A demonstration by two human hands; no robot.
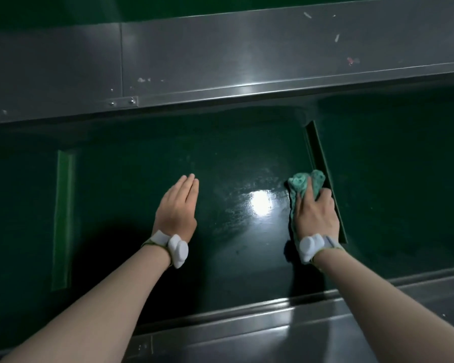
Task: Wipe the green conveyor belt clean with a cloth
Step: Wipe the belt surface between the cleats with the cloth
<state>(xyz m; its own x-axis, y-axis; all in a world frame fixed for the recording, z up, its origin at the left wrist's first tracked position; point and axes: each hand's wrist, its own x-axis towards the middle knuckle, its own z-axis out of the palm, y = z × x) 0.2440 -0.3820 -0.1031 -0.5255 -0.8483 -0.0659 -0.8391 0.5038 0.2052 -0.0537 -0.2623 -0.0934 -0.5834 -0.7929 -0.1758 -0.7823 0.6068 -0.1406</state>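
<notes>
The dark green conveyor belt (220,158) runs left to right below me, with a wet, shiny patch in its middle. My right hand (316,213) presses a crumpled teal cloth (303,183) onto the belt, right beside a raised green cleat (323,163). The cloth sticks out past my fingertips and along the left side of the hand. My left hand (177,205) lies flat on the belt to the left of the shiny patch, fingers straight and together, holding nothing. Both wrists carry white bands.
A grey metal side rail (247,56) with small bits of debris borders the belt's far side. Another metal rail (247,334) borders the near edge under my forearms. A second green cleat (63,218) crosses the belt at the left.
</notes>
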